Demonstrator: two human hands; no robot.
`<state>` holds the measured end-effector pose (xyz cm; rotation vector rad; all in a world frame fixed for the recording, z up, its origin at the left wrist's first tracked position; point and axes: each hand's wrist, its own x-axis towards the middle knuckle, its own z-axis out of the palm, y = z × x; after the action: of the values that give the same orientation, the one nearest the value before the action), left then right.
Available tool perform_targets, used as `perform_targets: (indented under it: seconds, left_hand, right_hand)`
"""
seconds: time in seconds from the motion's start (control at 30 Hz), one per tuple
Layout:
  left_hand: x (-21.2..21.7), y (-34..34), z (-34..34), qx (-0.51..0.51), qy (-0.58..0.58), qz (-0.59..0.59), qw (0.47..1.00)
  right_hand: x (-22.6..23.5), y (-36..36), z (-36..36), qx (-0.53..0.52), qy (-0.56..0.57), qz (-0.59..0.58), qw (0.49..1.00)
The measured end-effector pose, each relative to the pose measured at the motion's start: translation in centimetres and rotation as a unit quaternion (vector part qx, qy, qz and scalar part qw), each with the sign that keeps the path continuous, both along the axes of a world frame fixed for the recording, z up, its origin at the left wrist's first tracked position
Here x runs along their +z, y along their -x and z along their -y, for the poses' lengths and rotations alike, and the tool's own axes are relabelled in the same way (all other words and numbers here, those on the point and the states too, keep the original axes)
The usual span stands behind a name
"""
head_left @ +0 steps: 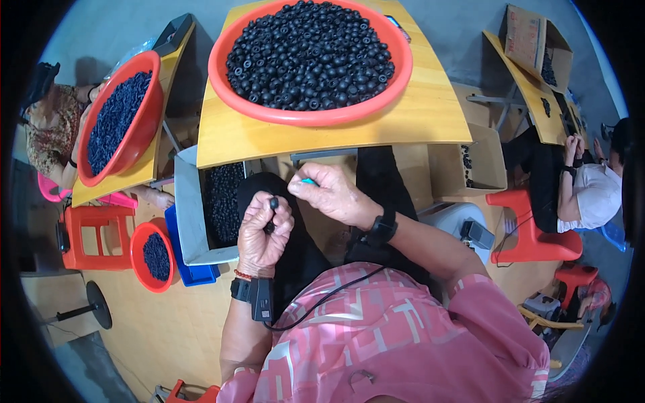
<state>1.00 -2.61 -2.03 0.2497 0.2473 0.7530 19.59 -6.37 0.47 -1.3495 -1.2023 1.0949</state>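
My left hand (262, 235) is closed round small black rounded pieces. One black piece (273, 203) pokes up between thumb and forefinger, and another dark one shows lower in the curled fingers. Beside it on the right, slightly higher, my right hand (336, 195) pinches a small teal object (309, 181); most of it is hidden by the fingers, so its kind is unclear. The two hands are close but apart, above my lap. Ahead of them, a wide red basin (302, 117) heaped with black hollow round pieces (309, 57) stands on a yellow wooden table (282, 142).
Left of my knees is an open box (191, 221) of black pieces, with a blue tray (181, 258) and a small red basin (140, 262) beside it. A cardboard box (487, 161) sits under the table's right side. Co-workers sit at tables on both sides.
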Motion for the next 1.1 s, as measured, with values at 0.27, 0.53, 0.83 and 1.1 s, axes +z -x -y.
perform_targets:
  seconds: [0.27, 0.53, 0.83, 1.1]
  left_hand:
    - [0.2, -0.1, -0.2, 0.017, 0.005, 0.007, 1.000]
    - [-0.1, 0.2, -0.2, 0.038, -0.011, -0.024, 0.999]
    - [-0.4, 0.2, -0.2, 0.081, -0.031, -0.072, 0.994]
    - [-1.9, 1.8, -1.7, 0.188, 0.114, -0.090, 0.971]
  right_hand:
    - [1.4, 0.3, 1.1, 0.027, -0.035, -0.017, 0.999]
    - [2.3, 2.0, 1.0, 0.033, -0.079, -0.034, 0.996]
    - [1.4, 2.2, 0.3, 0.034, -0.215, 0.082, 0.972]
    - [0.4, 2.0, 1.5, 0.108, -0.229, 0.158, 0.954]
